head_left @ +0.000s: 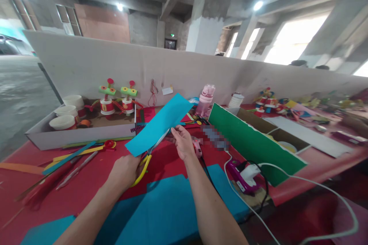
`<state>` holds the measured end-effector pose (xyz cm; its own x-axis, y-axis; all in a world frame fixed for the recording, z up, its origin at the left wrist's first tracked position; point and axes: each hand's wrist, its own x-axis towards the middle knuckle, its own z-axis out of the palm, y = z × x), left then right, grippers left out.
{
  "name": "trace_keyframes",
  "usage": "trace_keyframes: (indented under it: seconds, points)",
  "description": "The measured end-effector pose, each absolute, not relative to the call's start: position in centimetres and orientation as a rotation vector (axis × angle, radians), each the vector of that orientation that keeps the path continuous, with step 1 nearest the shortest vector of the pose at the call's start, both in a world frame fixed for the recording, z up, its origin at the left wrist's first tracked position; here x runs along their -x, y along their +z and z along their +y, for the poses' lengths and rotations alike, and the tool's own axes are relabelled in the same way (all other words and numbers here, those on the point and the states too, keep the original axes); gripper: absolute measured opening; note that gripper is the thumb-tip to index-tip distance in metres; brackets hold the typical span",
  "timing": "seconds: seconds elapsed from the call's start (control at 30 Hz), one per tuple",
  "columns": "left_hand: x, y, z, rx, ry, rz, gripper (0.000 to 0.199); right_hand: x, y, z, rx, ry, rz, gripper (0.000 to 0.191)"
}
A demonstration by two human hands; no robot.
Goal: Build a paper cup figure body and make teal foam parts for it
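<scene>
My left hand (126, 171) is closed around the handle of yellow-handled scissors (143, 172). Their blades point up and right, lying along the lower edge of a blue paper strip (162, 124). Thumb and fingers of my right hand (182, 142) pinch that strip near its lower right edge, close to the blade tips. The strip is tilted above the red tabletop and touches my left hand at its lower end. Part of the left fingers is hidden by the strip and the handle. Larger blue paper sheets (169, 199) lie below my forearms.
A white box tray (80, 136) holds paper cups (61, 122) and two cup figures (107, 105). Paper strips (71, 157) lie at left. A green-sided box (253, 145), purple power strip (243, 180) with cables, and pink bottle (205, 99) stand to the right.
</scene>
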<state>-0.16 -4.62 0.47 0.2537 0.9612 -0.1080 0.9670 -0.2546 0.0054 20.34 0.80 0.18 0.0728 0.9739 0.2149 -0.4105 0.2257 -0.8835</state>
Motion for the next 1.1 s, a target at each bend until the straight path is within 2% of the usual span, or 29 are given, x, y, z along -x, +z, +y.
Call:
trace_keyframes:
  seconds: [0.2,0.53,1.1]
  points:
    - [0.3,0.5,-4.5,-2.476,-0.136,1.899,0.032,-20.4,0.2,0.8,0.72,1.216,-0.961,0.037]
    - [0.5,0.3,-4.5,-2.511,-0.109,1.9,0.032,-21.2,-0.6,1.6,0.728,1.093,-0.915,0.031]
    - [0.9,-1.4,-4.4,-2.621,0.008,1.898,0.034,-20.8,-0.8,1.2,0.787,1.095,-1.089,0.029]
